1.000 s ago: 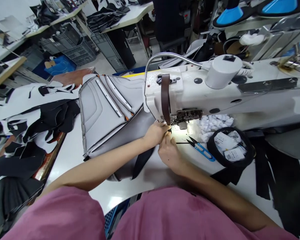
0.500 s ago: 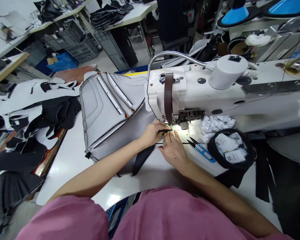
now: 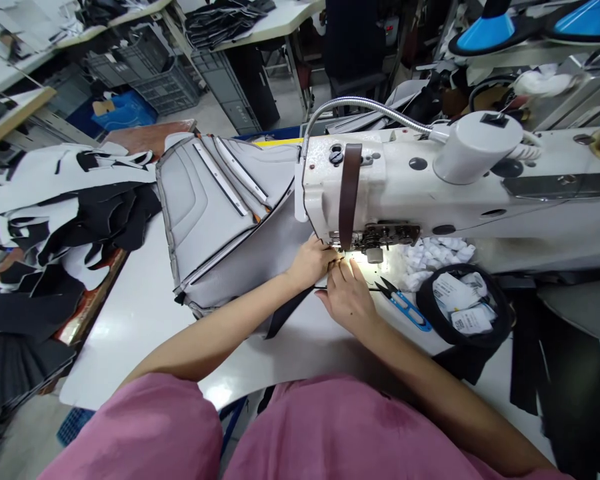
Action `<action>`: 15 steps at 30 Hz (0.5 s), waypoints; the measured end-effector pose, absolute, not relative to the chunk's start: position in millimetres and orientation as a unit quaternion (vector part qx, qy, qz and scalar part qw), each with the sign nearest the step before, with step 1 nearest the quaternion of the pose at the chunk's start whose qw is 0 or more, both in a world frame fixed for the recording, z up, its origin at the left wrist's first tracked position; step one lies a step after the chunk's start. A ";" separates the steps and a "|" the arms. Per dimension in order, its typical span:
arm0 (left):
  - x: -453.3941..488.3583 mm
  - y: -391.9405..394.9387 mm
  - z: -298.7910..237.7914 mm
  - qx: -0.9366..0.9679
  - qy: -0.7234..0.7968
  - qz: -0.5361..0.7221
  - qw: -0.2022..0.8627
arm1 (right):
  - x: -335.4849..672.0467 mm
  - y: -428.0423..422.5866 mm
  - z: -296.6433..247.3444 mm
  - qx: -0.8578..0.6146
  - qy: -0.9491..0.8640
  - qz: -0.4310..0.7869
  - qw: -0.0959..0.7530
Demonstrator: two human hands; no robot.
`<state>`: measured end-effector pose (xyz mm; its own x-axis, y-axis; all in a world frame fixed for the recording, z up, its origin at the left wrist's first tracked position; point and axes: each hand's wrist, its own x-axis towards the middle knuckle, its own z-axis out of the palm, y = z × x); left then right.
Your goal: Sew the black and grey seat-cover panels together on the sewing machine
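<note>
Both hands meet at the needle area of a white sewing machine (image 3: pixel 395 173). My left hand (image 3: pixel 313 264) is closed, its fingertips pinching the edge of a grey fabric cover (image 3: pixel 250 257) with black trim. Close by on the right, my right hand (image 3: pixel 349 297) has its fingers bent and pressed against the same edge, thumb out to the side. The fingers hide most of that edge. A black strip (image 3: pixel 290 310) hangs from under the left wrist. The cover spreads left over the white table, with two pale stiff strips sewn on it.
Blue-handled thread snips (image 3: pixel 405 308) lie right of my right hand. Beyond them are a black round holder (image 3: pixel 463 313) with white labels and a heap of white pieces (image 3: pixel 435 257). Black and white fabric cuttings (image 3: pixel 75 213) pile up at left. Black strips (image 3: pixel 555 360) hang at right.
The view has shifted slightly. The black edge seen between my fingers before is now covered by them. Both hands stay at the needle.
</note>
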<state>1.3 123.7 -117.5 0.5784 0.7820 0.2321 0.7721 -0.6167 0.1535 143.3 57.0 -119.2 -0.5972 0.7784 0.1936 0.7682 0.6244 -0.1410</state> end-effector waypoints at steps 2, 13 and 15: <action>0.2 126.3 -120.1 0.883 0.445 0.144 0.030 | 144.2 56.8 -121.0 -0.435 -0.892 0.021 0.125; 1.5 145.8 -122.3 0.864 0.480 0.155 0.009 | 144.4 54.8 -125.9 -0.444 -0.887 0.015 0.125; 0.9 148.2 -122.5 0.866 0.474 0.159 0.019 | 143.5 53.8 -127.1 -0.449 -0.884 0.015 0.127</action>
